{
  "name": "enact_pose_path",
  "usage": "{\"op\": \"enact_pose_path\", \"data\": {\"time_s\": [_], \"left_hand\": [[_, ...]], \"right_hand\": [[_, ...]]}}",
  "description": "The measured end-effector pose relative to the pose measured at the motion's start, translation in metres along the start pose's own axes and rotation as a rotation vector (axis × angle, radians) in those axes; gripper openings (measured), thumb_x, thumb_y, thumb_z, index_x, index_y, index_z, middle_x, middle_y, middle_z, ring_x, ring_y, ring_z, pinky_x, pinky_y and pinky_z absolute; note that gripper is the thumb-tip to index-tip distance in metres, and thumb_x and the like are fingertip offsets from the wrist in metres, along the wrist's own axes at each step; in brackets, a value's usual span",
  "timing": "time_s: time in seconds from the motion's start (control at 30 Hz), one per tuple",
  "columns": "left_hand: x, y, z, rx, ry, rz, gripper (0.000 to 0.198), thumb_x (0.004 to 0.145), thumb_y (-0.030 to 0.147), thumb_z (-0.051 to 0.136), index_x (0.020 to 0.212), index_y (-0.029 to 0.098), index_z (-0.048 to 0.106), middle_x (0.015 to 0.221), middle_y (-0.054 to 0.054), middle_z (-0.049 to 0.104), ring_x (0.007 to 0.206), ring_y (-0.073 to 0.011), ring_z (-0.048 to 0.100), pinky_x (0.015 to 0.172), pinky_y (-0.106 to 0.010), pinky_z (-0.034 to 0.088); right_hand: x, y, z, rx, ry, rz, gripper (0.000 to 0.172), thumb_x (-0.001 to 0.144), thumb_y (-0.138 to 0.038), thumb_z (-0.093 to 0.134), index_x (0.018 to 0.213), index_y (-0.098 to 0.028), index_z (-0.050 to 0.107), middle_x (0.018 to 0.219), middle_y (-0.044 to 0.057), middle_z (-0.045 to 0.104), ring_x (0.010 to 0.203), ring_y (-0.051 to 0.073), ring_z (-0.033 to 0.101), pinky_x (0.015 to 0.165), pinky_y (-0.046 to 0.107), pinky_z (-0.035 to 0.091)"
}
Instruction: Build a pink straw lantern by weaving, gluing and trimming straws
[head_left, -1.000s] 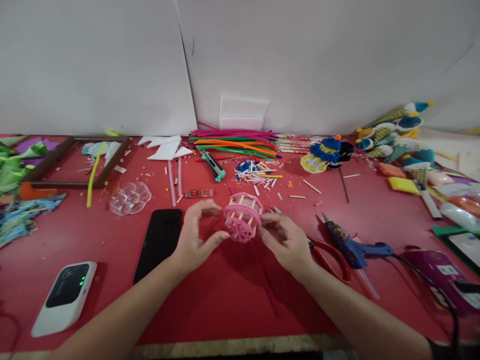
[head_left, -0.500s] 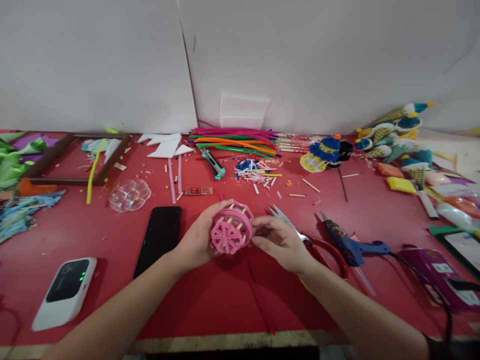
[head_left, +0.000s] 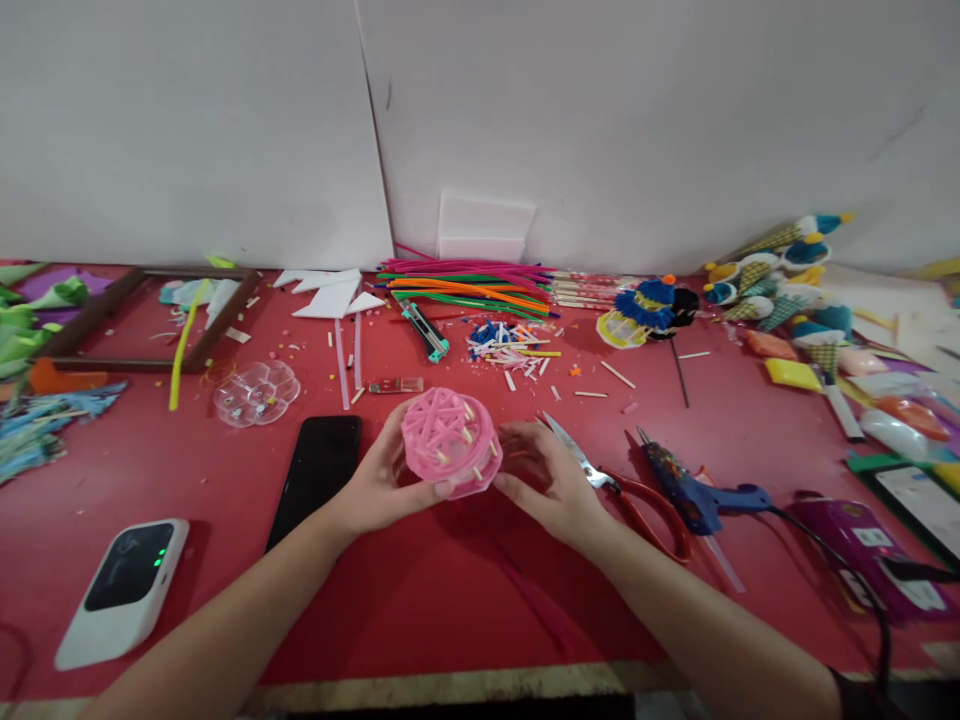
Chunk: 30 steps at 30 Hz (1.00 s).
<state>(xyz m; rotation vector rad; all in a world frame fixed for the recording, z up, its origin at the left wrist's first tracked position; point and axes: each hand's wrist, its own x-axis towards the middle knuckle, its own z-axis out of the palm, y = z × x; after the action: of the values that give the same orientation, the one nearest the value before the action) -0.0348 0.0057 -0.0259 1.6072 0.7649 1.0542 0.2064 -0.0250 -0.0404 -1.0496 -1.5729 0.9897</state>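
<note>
A round pink craft piece with spokes on its top face and short pale sticks around it is raised over the red table. My left hand grips its left and lower side, the thumb along the lower edge. On the right, my right hand has its thumb and fingers apart by the piece's edge; whether they touch it is unclear. A thin pink strip lies on the table below the piece.
Scissors and a blue glue gun with a cord lie right of my hands. A black phone and white device are left. Behind lie a cutter, coloured stems and small cut pieces.
The pink piece has turned and tilted, its spoked face now at the upper left. My left thumb now shows along its lower edge. My right hand stays close to its right side.
</note>
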Motion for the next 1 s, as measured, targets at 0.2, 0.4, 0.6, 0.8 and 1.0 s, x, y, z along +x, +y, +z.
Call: {"op": "enact_pose_path", "data": {"time_s": [0.2,0.4,0.6,0.8,1.0], "left_hand": [[0.006,0.004,-0.001,-0.175,0.028,-0.180,0.066,0.073,0.052,0.086,0.131,0.027,0.065,0.125,-0.011,0.073,0.107,-0.0268,0.073,0.086,-0.035,0.063],[0.014,0.006,0.002,-0.211,0.042,-0.176,0.068,0.072,0.049,0.088,0.132,0.028,0.063,0.128,-0.011,0.072,0.114,-0.0263,0.071,0.090,-0.034,0.062],[0.011,0.006,0.003,-0.430,-0.068,-0.313,0.051,0.084,0.060,0.072,0.122,0.026,0.069,0.112,-0.012,0.078,0.105,-0.0285,0.076,0.082,-0.037,0.063],[0.011,0.001,0.007,-0.462,-0.115,-0.393,0.056,0.085,0.069,0.065,0.123,0.028,0.069,0.103,-0.010,0.080,0.102,-0.0284,0.076,0.084,-0.042,0.062],[0.015,0.000,0.006,-0.437,-0.039,-0.436,0.058,0.094,0.069,0.050,0.125,0.022,0.067,0.107,-0.014,0.079,0.108,-0.0308,0.075,0.092,-0.047,0.061]], "right_hand": [[-0.003,-0.003,0.001,-0.094,-0.056,-0.044,0.054,0.086,-0.043,0.076,0.131,-0.022,0.053,0.118,0.013,0.072,0.103,0.024,0.073,0.090,0.040,0.063],[-0.002,-0.003,-0.001,-0.070,-0.079,-0.090,0.040,0.092,-0.034,0.069,0.129,-0.024,0.057,0.117,0.011,0.075,0.101,0.023,0.076,0.089,0.038,0.065],[0.000,-0.006,-0.004,-0.162,-0.158,-0.114,0.040,0.094,-0.026,0.063,0.133,-0.024,0.057,0.113,0.009,0.078,0.101,0.023,0.077,0.088,0.038,0.065],[0.000,-0.008,-0.005,-0.336,-0.098,-0.315,0.019,0.094,-0.023,0.061,0.112,-0.024,0.067,0.100,0.008,0.078,0.091,0.021,0.075,0.079,0.034,0.064],[0.000,-0.008,-0.004,-0.400,0.026,-0.369,0.017,0.096,-0.018,0.059,0.106,-0.027,0.069,0.092,0.005,0.072,0.086,0.018,0.071,0.075,0.031,0.062]]}}
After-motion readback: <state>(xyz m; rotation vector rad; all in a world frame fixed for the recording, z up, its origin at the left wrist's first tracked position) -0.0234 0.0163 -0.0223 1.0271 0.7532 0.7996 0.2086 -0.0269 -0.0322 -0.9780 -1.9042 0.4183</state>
